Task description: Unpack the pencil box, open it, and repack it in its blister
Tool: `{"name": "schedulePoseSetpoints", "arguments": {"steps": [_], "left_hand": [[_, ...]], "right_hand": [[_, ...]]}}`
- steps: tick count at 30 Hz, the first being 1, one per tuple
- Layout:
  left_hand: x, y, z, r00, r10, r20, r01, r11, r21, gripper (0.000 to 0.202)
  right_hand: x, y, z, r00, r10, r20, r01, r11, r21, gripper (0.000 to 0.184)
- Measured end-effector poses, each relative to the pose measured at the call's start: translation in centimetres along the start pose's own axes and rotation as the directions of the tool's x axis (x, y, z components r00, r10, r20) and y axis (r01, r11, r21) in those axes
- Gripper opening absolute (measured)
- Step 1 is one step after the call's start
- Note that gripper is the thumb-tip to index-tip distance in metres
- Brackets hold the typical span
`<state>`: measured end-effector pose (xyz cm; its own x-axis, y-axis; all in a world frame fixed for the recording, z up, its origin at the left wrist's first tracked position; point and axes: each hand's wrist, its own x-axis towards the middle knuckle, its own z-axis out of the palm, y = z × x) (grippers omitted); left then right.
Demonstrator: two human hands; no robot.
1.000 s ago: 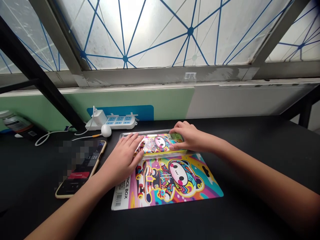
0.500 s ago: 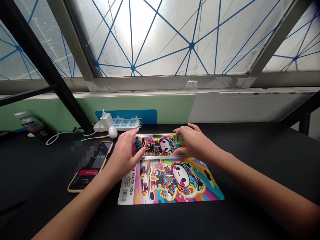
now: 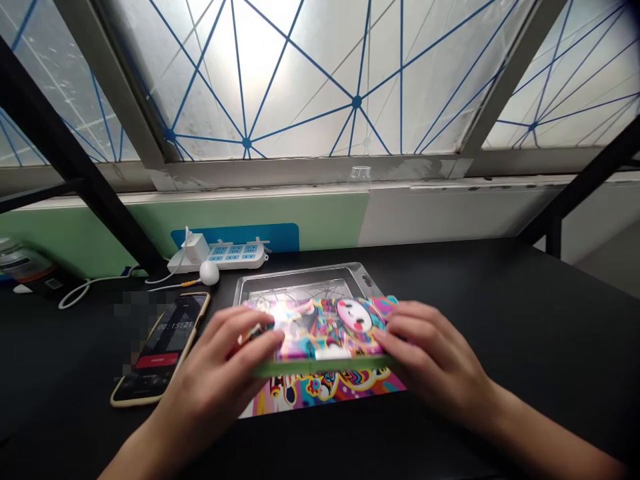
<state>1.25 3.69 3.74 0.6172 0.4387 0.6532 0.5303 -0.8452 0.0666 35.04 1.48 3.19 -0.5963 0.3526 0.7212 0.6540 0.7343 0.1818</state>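
Both hands hold a colourful cartoon-printed pencil box [image 3: 325,330] by its sides, with its green edge facing me. My left hand [image 3: 215,360] grips the left end, and my right hand [image 3: 430,353] grips the right end. The box is tilted and sits over a printed card sleeve [image 3: 320,392], which it mostly hides. Just behind it lies a clear plastic blister tray [image 3: 300,283], with nothing visible in its hollow.
A smartphone [image 3: 160,347] with a timer display lies left of my left hand. Behind it are a white power strip [image 3: 235,255] with a plugged-in charger and a round white object [image 3: 209,272] on a cable. A bottle [image 3: 25,263] lies far left on the black table [image 3: 500,320].
The pencil box has come out of the clear tray towards me and now covers most of the card. Both hands moved with it, and the view shifted slightly.
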Motion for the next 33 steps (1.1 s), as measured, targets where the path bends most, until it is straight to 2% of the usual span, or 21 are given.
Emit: {"name": "schedulePoseSetpoints", "arguments": {"steps": [5,7,10,11,15,17,23,26,27,30,31,33], "left_hand": [[-2.8,2.0,2.2,0.985,0.001,0.174,0.018,0.994,-0.106,0.042],[-3.2,2.2,3.0,0.974,-0.052,0.222,0.083,0.988,-0.13,0.04],[-3.5,2.0,3.5,0.94,-0.177,0.293,0.229,0.961,-0.156,0.051],[-3.6,1.9,3.6,0.926,-0.217,0.309,0.274,0.949,-0.157,0.056],[-4.0,1.6,3.4,0.889,-0.329,0.319,0.388,0.911,-0.143,0.068],[-4.3,1.3,3.4,0.879,-0.346,0.327,0.415,0.894,-0.17,0.078],[-4.9,1.1,4.0,0.83,-0.454,0.323,0.538,0.804,-0.254,0.105],[-4.9,1.2,4.2,0.817,-0.478,0.321,0.567,0.767,-0.301,0.118],[-4.9,1.2,4.2,0.809,-0.49,0.325,0.58,0.753,-0.31,0.121],[-4.7,1.1,4.2,0.801,-0.505,0.321,0.596,0.725,-0.345,0.127],[-4.7,1.1,4.2,0.804,-0.503,0.317,0.592,0.722,-0.357,0.128],[-4.6,1.1,4.1,0.81,-0.499,0.307,0.585,0.726,-0.362,0.126]], "right_hand": [[-4.2,-1.9,-0.7,0.994,-0.016,0.111,0.008,0.998,0.067,0.024],[-4.7,-2.1,-0.7,0.99,0.022,0.138,-0.031,0.997,0.064,0.021],[-5.1,-1.9,-0.5,0.969,0.131,0.21,-0.161,0.978,0.132,0.018],[-5.3,-1.8,-0.4,0.954,0.168,0.248,-0.212,0.963,0.166,0.024],[-6.1,-1.1,-0.1,0.891,0.272,0.364,-0.375,0.892,0.251,0.07],[-6.2,-0.6,-0.1,0.865,0.309,0.396,-0.431,0.861,0.27,0.074],[-4.1,1.8,-1.3,0.764,0.327,0.557,-0.581,0.724,0.372,0.07],[-2.9,3.2,-1.3,0.688,0.418,0.594,-0.704,0.582,0.406,0.051],[-2.7,3.5,-1.0,0.651,0.48,0.588,-0.751,0.518,0.41,0.046],[-2.6,4.1,0.2,0.541,0.663,0.518,-0.837,0.36,0.413,0.048],[-2.8,4.1,0.6,0.517,0.704,0.487,-0.845,0.328,0.423,0.047],[-3.3,3.9,1.1,0.499,0.745,0.443,-0.843,0.298,0.448,0.041]]}}
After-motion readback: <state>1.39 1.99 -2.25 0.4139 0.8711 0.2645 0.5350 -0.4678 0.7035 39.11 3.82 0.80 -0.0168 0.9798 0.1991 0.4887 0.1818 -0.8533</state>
